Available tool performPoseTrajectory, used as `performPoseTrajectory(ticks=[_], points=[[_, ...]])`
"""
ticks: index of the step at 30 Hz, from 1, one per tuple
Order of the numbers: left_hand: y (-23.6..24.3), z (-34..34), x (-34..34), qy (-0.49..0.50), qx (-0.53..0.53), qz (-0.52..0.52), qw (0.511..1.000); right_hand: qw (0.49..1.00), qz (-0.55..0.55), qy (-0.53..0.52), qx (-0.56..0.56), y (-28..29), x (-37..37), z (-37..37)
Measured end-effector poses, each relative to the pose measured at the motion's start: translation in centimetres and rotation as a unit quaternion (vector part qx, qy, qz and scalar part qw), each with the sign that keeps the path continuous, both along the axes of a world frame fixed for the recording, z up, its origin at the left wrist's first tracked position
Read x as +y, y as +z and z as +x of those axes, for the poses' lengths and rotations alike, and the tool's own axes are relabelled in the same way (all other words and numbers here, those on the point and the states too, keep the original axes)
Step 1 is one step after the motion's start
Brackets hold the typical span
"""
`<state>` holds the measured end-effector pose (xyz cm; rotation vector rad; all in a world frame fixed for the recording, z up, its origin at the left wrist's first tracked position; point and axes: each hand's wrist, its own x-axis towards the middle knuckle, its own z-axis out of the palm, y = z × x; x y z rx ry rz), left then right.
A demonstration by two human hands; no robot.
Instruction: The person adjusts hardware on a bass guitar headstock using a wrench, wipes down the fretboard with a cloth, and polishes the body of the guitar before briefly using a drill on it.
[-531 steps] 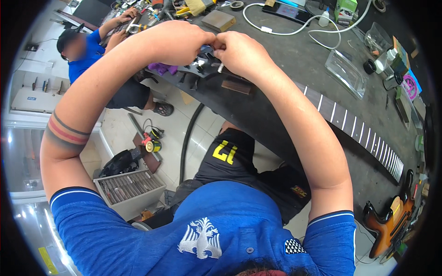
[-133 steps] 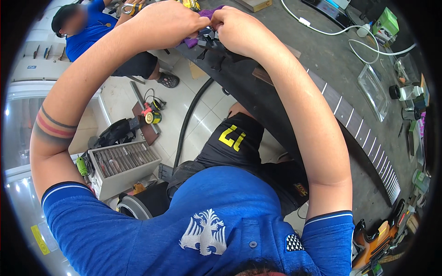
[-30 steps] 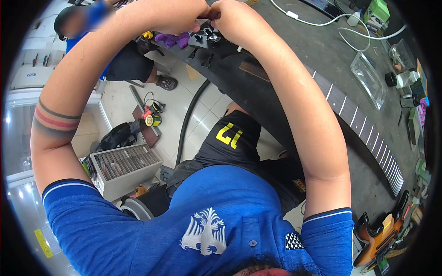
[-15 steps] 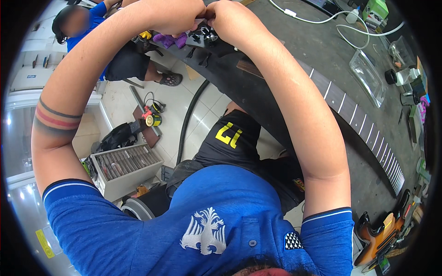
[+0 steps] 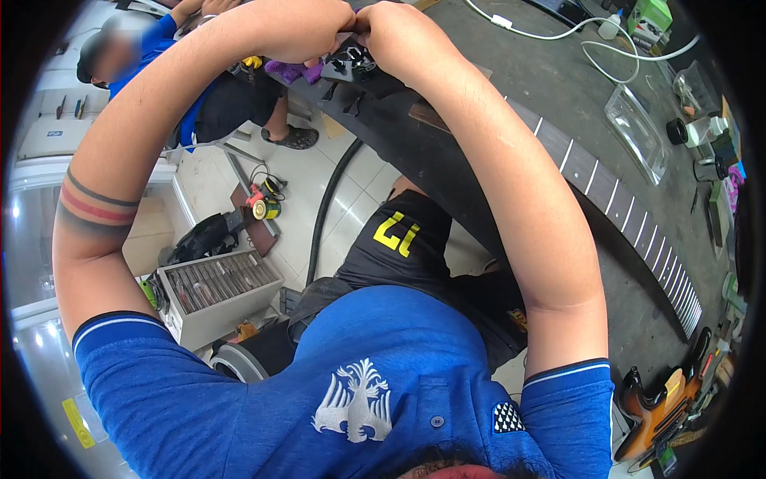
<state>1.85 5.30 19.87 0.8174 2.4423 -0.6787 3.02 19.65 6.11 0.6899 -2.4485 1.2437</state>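
At the top edge, my left hand (image 5: 323, 30) and my right hand (image 5: 397, 36) meet with curled fingers pressed together. Whatever sits between the fingertips is hidden by the hands. Just below them lies the dark headstock (image 5: 339, 70) of a guitar neck, with shiny black tuning machines (image 5: 359, 56) on it. Two black tuner buttons (image 5: 352, 105) stick out along its near side. The fretted fingerboard (image 5: 602, 188) of the neck runs under my right forearm and curves down to the right across the dark bench.
Purple cloth (image 5: 289, 72) lies left of the headstock. A clear plastic tray (image 5: 638, 136), a white cable (image 5: 550, 36) and a sunburst guitar (image 5: 650, 411) are on the right. At left, a co-worker (image 5: 231, 104) sits near a black hose (image 5: 327, 203) and a box of files (image 5: 215, 283).
My hands have stayed together over the headstock, with only a slight shift of the fingers. The co-worker at left has leaned and shifted, and their leg has moved right.
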Motion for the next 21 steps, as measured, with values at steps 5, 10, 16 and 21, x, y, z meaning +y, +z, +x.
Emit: performPoseTrajectory(ticks=[5,10,16,21], points=[[1.3,0.9,1.3,0.005,-0.031,0.015,0.999,1.0,0.004,-0.006,-0.014,0.0,0.0,0.1],[-0.2,1.6,0.7,0.118,0.041,0.033,0.992,1.0,0.011,-0.015,0.011,-0.4,-0.4,-0.3],[0.4,1.9,1.0,0.119,0.029,0.045,0.991,0.999,0.03,-0.019,0.0,-0.4,-0.3,-0.1],[-0.2,1.3,0.1,0.101,0.039,0.046,0.993,0.999,0.033,0.009,-0.014,0.1,0.0,0.1]])
